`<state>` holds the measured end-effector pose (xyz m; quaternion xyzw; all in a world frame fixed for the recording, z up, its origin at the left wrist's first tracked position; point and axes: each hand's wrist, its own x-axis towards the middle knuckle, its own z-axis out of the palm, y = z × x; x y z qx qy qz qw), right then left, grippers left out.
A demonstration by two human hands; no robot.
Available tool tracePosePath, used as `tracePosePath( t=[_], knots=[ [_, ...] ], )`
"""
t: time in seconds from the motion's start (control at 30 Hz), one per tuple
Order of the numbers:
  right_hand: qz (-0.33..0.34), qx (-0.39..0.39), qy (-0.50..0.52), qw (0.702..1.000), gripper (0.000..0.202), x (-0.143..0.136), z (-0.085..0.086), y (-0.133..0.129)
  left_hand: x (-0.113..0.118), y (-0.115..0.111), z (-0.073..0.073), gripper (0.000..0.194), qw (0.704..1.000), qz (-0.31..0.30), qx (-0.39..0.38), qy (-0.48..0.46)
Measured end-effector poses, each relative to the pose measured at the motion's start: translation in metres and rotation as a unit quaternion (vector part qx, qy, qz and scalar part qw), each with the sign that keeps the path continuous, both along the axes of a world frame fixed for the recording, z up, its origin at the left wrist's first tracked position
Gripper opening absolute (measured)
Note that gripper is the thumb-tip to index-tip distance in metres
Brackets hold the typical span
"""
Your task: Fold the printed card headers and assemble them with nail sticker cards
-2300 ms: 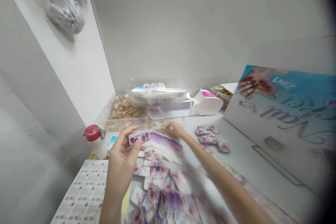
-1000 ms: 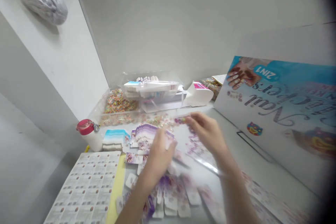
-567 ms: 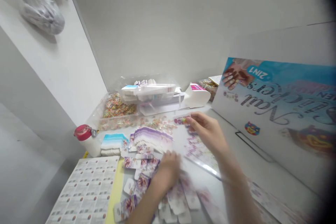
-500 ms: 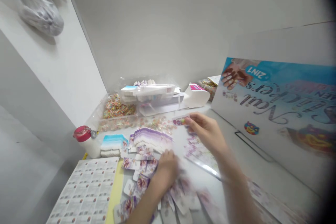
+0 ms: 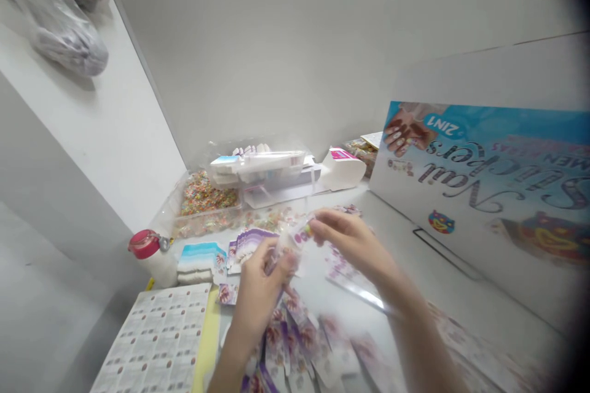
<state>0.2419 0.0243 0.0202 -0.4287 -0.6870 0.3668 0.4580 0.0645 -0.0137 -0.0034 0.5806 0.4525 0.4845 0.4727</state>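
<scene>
My left hand [image 5: 262, 279] is closed on a small pale card packet [image 5: 284, 247], pinched between thumb and fingers and blurred by motion. In my right hand [image 5: 348, 239] a small strip with purple and yellow dots [image 5: 302, 236] is pinched by its right end. The strip lies over or against the packet's upper part; whether it is inside, I cannot tell. Beneath the left hand, purple-and-white printed cards [image 5: 299, 338] lie scattered. Just behind it stands a fanned row of purple cards [image 5: 249, 242], partly hidden by the hand.
At left are a white bottle with a red lid [image 5: 146, 245], a stack of blue cards [image 5: 200, 258] and a label sheet [image 5: 161, 331]. Behind stands a clear tub of colourful bits [image 5: 207, 193]. A large printed "Nail Stickers" box [image 5: 479, 178] occupies the right.
My left hand has risen from the row of purple cards with a packet in it. My right hand has brought the dotted strip slightly left and down to the packet.
</scene>
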Motion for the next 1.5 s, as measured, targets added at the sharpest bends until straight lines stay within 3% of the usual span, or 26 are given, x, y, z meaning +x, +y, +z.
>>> tracePosePath(
  t=[0.13,0.27,0.4,0.53,0.77,0.97,1.17,1.37,1.43,1.5],
  knots=[
    [-0.007,0.082,-0.028,0.996,0.012,-0.013,-0.002,-0.01,-0.003,-0.004,0.006,0.033,0.995,0.026,0.037,0.087],
    [-0.066,0.12,0.006,0.991,0.01,-0.027,-0.003,-0.019,-0.007,-0.009,0.013,0.031,0.987,0.054,0.061,0.142],
    [-0.032,0.184,-0.055,0.981,0.013,-0.028,0.001,-0.022,-0.01,-0.012,0.017,0.032,0.993,0.029,0.041,0.111],
    [-0.005,0.19,-0.095,0.977,0.016,-0.022,0.006,-0.026,-0.008,-0.012,0.016,0.033,0.999,-0.002,0.005,0.038],
    [-0.009,0.235,-0.119,0.965,0.014,-0.019,0.006,-0.029,-0.009,-0.014,0.015,0.034,0.998,0.027,0.027,0.044],
    [-0.057,0.233,-0.101,0.966,0.01,-0.022,0.002,-0.026,-0.011,-0.015,0.013,0.038,0.981,0.091,0.101,0.14],
    [0.004,0.206,-0.083,0.975,0.008,-0.023,0.007,-0.033,-0.012,-0.017,0.015,0.029,0.96,0.085,0.178,0.197],
    [0.026,0.072,-0.004,0.997,0.008,-0.018,0.006,-0.029,-0.013,-0.02,0.023,0.026,0.966,0.038,0.153,0.205],
    [0.011,0.081,-0.008,0.997,0.008,-0.017,0.006,-0.029,-0.014,-0.02,0.024,0.027,0.97,0.029,0.142,0.196],
    [0.009,0.139,-0.027,0.99,0.006,-0.016,0.007,-0.03,-0.015,-0.02,0.025,0.031,0.975,0.039,0.123,0.181]
  ],
)
